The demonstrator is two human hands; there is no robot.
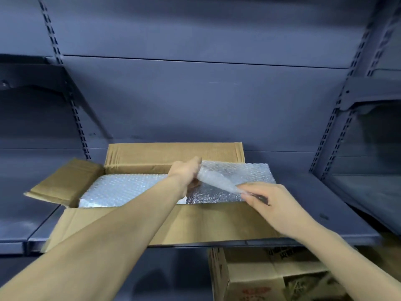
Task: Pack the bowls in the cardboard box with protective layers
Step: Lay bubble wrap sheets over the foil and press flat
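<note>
Looking down at an open cardboard box (195,222) that sits on a dark grey metal shelf (338,205), I have both bare forearms reaching in over its near wall. My left hand (184,170) is stretched toward the back of the box, fingers closed around the far end of a rolled-up edge of bubble wrap (249,172). My right hand (275,203) is nearer to me, at the box's front right, thumb and fingertips pinching the near end of that same rolled edge. The roll runs diagonally between my two hands, lifted off the layer below.

Inside the box, a flat sheet of bubble wrap covers the left half, and a silvery, quilted-looking layer (214,195) shows under the lifted edge on the right. I cannot see any bowls; whatever lies under the wrap is hidden. My left forearm crosses the middle of the box and blocks part of its contents.

The box's back flap (173,154) stands upright against the shelving's rear panel, and its left flap (65,183) folds outward over the shelf. Slotted uprights (80,127) rise on either side, with other shelves to the left and right. Below the shelf, at lower right, sits another cardboard box (260,276) with red printing, its top partly open
</note>
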